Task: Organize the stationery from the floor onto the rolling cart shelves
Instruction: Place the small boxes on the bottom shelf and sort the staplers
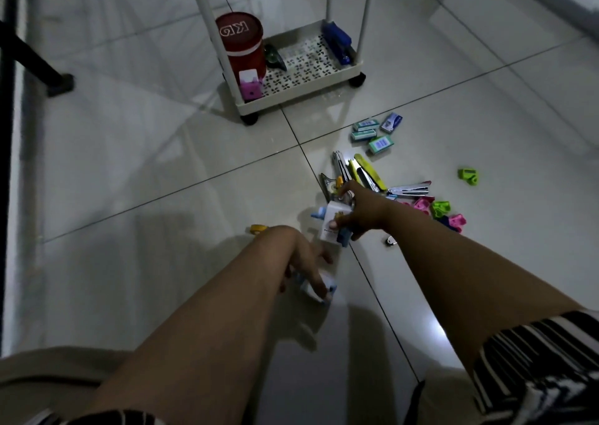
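Small white box with blue ends (334, 223) gripped by right hand (359, 210) beside scattered staplers (366, 178), similar white-blue item (94, 287) grasped by left hand (301, 259), white rolling cart (291, 77) well beyond the staplers
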